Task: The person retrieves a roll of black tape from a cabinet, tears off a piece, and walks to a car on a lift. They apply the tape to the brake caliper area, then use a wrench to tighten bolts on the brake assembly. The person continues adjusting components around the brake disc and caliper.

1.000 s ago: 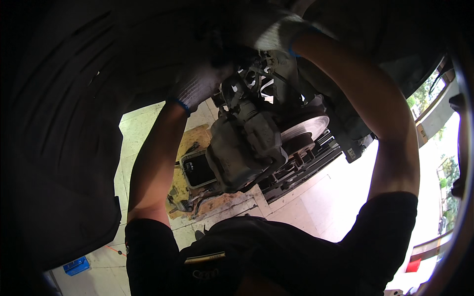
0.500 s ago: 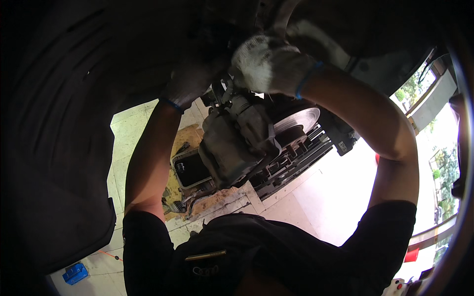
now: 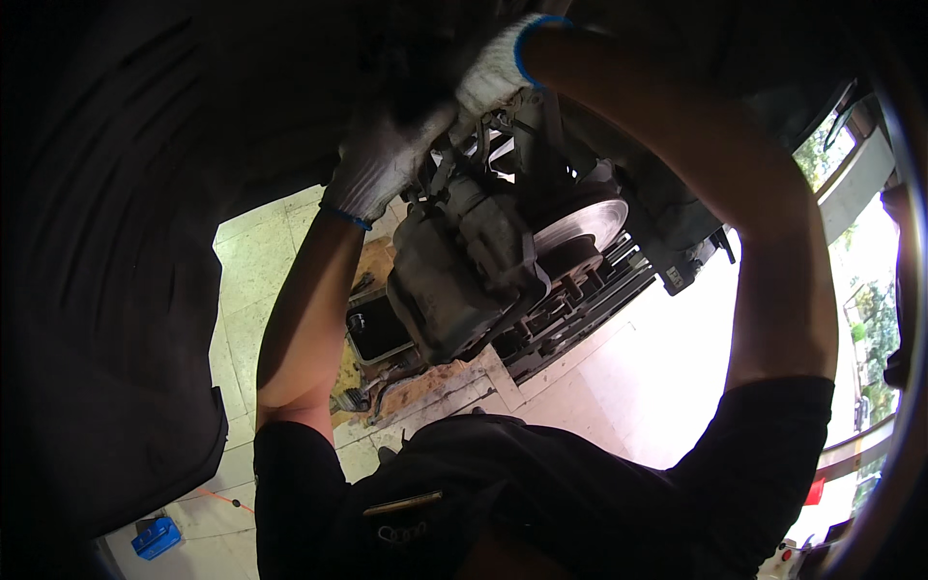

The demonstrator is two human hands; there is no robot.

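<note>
My left hand (image 3: 382,159), in a pale, blue-cuffed knit glove, reaches up to dark parts above a brake assembly; its fingertips vanish in shadow. My right hand (image 3: 493,72), gloved alike, is just above and right of it, fingers curled among those parts; what they grip cannot be made out. Below both hands are a dusty brake caliper (image 3: 445,280) and a shiny brake disc (image 3: 594,217). A dark metal tray (image 3: 382,329) shows under the caliper, beside linkage and springy-looking metal parts.
A black wheel-arch liner (image 3: 116,242) curves around the left and top. Pale floor tiles (image 3: 271,261) show below, with a stained yellow board (image 3: 377,256), a blue plastic object (image 3: 155,536) and dark rails (image 3: 570,319). A red object (image 3: 814,491) lies at bright right.
My right hand dropped over the assembly half a second ago and is now higher again, elbow raised. My left hand has shifted slightly, staying near the dark parts above the caliper.
</note>
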